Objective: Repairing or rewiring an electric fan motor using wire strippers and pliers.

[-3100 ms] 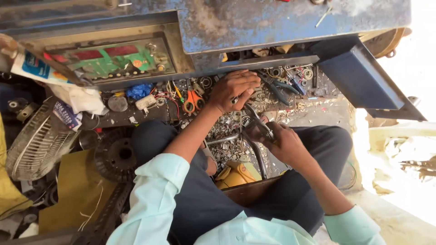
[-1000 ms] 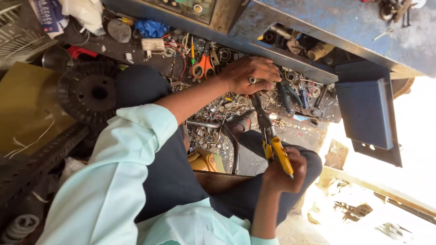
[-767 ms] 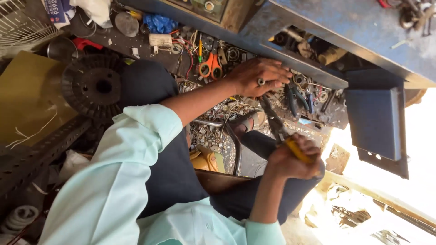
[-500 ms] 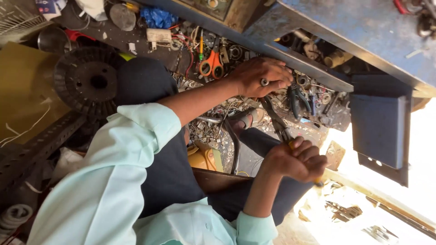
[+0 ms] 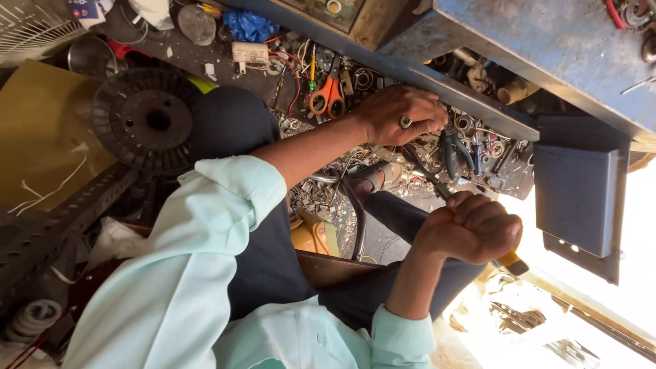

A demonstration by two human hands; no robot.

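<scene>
- Right hand (image 5: 471, 229) clenched in a tight fist round the yellow-handled pliers (image 5: 509, 260); yellow grip end pokes out below the fist, dark metal shaft (image 5: 427, 174) runs up and left from the knuckles toward the clutter.
- Left hand (image 5: 400, 116) curled palm-down on the heap of small metal parts (image 5: 321, 198), fingers bent under against the lower edge of the blue metal bench (image 5: 533, 41); silver ring on one finger. Cannot tell what, if anything, the fingers pinch.
- Pliers shaft tip lies just below the left hand, near its fingertips; contact between tip and hand not clear.
- Hands near each other, right one lower and closer to the body, left one above it at the bench edge.
- Orange-handled scissors (image 5: 326, 96) just left of the left wrist, resting among wires and washers.
- Dark-handled pliers (image 5: 454, 147) just right of the left hand, in the same clutter.
- Black ribbed disc (image 5: 147, 119) well left of both hands, beside a dark-trousered knee.
- Blue crumpled cloth (image 5: 249, 26) at top, well apart from the hands.
- Pale green sleeves on both arms, left one rolled to the elbow.
</scene>
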